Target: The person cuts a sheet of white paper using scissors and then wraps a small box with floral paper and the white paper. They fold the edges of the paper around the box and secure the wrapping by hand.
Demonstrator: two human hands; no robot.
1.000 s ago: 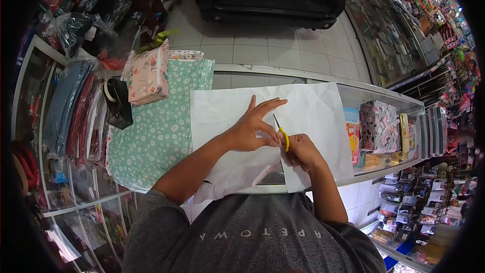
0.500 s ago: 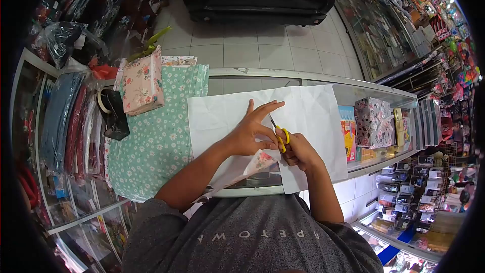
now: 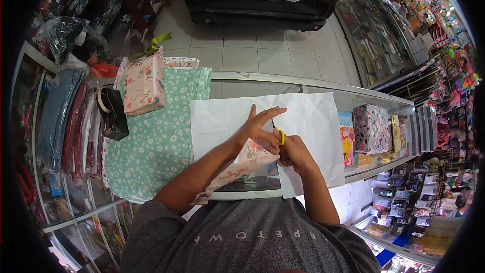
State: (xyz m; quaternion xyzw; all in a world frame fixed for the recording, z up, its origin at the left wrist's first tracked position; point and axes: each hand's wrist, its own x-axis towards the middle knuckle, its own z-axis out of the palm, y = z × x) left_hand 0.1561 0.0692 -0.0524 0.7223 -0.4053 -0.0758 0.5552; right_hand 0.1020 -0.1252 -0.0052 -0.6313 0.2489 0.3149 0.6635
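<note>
A large sheet of paper [image 3: 316, 136], white side up, lies over the glass counter, with a cut running up from its near edge. My right hand [image 3: 295, 152] is closed on yellow-handled scissors [image 3: 281, 136], whose blades point away from me at the cut. Just left of them, my left hand [image 3: 258, 130] rests over the paper with its fingers spread. Below it, a flap of the sheet [image 3: 240, 166] curls over and shows a pink floral side. Part of the blades is hidden by the paper.
Green daisy-patterned paper [image 3: 151, 156] lies on the left, bearing a pink floral wrapped box [image 3: 144, 85] and a black tape dispenser [image 3: 114, 116]. Another floral box [image 3: 372, 129] is at the right. The counter's metal near edge [image 3: 247, 195] runs before my body.
The floral flap has curled up further and covers part of my left hand and forearm. The scissors have turned slightly, and the camera view has shifted a little.
</note>
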